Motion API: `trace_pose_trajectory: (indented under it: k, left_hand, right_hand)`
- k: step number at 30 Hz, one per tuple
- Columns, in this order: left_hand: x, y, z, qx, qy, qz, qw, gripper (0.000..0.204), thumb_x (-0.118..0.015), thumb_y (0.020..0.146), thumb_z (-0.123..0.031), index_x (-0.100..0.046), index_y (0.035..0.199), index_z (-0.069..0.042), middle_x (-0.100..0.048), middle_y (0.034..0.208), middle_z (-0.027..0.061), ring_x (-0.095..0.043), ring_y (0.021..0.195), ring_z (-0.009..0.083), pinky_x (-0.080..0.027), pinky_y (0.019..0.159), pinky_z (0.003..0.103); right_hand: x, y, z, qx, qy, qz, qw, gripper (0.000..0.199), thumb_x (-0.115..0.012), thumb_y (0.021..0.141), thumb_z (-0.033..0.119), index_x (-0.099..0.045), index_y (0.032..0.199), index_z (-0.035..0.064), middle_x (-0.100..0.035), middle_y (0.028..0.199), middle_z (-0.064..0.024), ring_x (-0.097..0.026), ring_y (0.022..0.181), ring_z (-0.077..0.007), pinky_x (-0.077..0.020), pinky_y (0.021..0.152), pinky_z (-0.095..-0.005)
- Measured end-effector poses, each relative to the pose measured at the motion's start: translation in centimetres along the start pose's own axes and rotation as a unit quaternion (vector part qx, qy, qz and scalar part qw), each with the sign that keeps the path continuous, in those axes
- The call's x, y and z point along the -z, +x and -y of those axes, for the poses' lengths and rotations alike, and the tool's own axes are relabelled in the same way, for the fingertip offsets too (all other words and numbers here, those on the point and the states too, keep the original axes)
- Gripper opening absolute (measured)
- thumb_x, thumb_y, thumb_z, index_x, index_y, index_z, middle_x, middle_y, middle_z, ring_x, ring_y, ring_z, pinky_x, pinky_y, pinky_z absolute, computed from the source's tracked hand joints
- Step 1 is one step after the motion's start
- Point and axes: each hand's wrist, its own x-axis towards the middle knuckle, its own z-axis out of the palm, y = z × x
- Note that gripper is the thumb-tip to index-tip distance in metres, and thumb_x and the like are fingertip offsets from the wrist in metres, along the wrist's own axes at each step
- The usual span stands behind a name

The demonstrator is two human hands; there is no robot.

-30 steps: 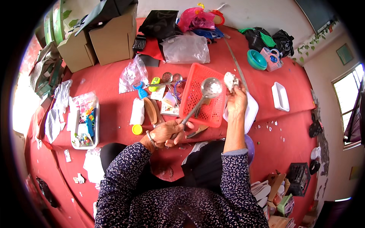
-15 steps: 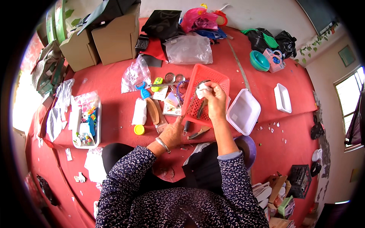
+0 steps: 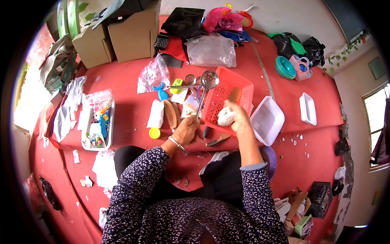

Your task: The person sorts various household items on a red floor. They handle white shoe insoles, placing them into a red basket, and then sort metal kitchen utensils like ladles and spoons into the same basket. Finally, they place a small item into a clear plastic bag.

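The left hand (image 3: pixel 187 131) is closed around the handle of a metal skimmer spoon (image 3: pixel 204 90), whose round bowl points to about 1 o'clock. At 3 o'clock from it, the right hand (image 3: pixel 237 118) is clamped on a white cloth (image 3: pixel 224 118) over the near edge of a red plastic basket (image 3: pixel 227 99). Further at 3 o'clock lies a white tray (image 3: pixel 267 120). At 11 o'clock, far, stand cardboard boxes (image 3: pixel 134 34).

A basket (image 3: pixel 227 99) lies between a tub (image 3: pixel 267 120), right, and a skimmer (image 3: pixel 204 91), left.
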Motion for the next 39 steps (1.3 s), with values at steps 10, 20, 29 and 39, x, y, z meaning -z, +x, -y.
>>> trace_pose_trajectory:
  k: [10, 20, 29, 39]
  left_hand:
    - [-3.1, 1.0, 1.6, 0.103, -0.169, 0.053, 0.979, 0.035, -0.037, 0.089, -0.032, -0.044, 0.1, 0.001, -0.059, 0.072, 0.0108, -0.057, 0.057, 0.0182, -0.049, 0.056, 0.027]
    - [-1.9, 0.5, 5.6, -0.082, 0.501, 0.318, 0.801, 0.033, -0.043, 0.082, -0.03, -0.053, 0.094, -0.002, -0.057, 0.087, 0.0208, -0.056, 0.081, 0.0357, -0.043, 0.072, 0.042]
    - [-1.9, 0.9, 6.3, -0.009, 0.464, 0.3, 0.834, 0.03, -0.043, 0.082, -0.029, -0.053, 0.089, -0.002, -0.057, 0.084, 0.0202, -0.055, 0.081, 0.0365, -0.042, 0.073, 0.043]
    - [-2.4, -0.3, 5.1, -0.032, 0.5, 0.331, 0.799, 0.031, -0.048, 0.079, -0.028, -0.056, 0.089, 0.0, -0.059, 0.084, 0.0192, -0.056, 0.083, 0.0346, -0.044, 0.074, 0.041]
  right_hand:
    - [1.0, 2.1, -1.7, -0.042, -0.142, 0.113, 0.982, 0.019, -0.06, 0.077, 0.02, -0.058, 0.076, 0.0009, -0.058, 0.065, -0.0052, -0.056, 0.056, -0.0136, -0.0443, 0.049, -0.0271]
    - [8.2, 11.9, 1.1, 0.014, -0.32, -0.041, 0.946, 0.019, -0.059, 0.074, 0.02, -0.061, 0.072, 0.0011, -0.059, 0.066, -0.007, -0.055, 0.057, -0.0164, -0.0427, 0.054, -0.0285]
    - [7.9, 16.7, -3.0, -0.032, -0.566, -0.066, 0.821, 0.031, -0.064, 0.069, 0.029, -0.061, 0.072, -0.0019, -0.061, 0.068, -0.0121, -0.06, 0.066, -0.021, -0.0453, 0.06, -0.033]
    - [0.3, 12.9, -2.0, 0.013, -0.341, 0.009, 0.94, 0.017, -0.05, 0.065, 0.001, -0.057, 0.079, -0.005, -0.058, 0.063, -0.0138, -0.058, 0.05, -0.0209, -0.0438, 0.042, -0.0345]
